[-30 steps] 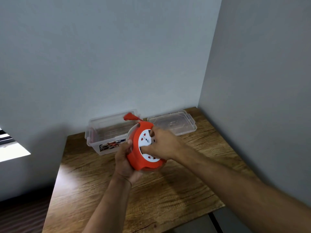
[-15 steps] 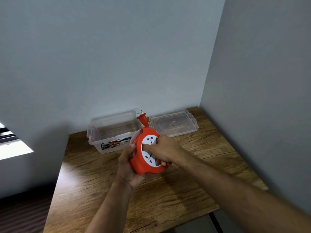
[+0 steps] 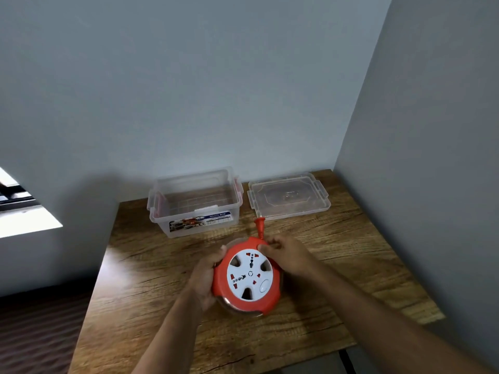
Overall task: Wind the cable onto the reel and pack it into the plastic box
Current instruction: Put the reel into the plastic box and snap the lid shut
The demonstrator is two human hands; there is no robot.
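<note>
The round red cable reel with its white socket face turned up is held above the wooden table. My left hand grips its left rim. My right hand pinches the reel's upper right edge. A red plug sticks out from the top of the reel on a short piece of cable. The clear plastic box stands without its lid at the back of the table, beyond the reel. Nothing lies inside it.
The box's clear lid lies flat to the right of the box. Grey walls close in behind and on the right. The table's left edge drops to a dark floor.
The reel has tilted so its white face points up, and the plug has swung from upper left to straight above. My right hand has shifted from the face to the upper right rim.
</note>
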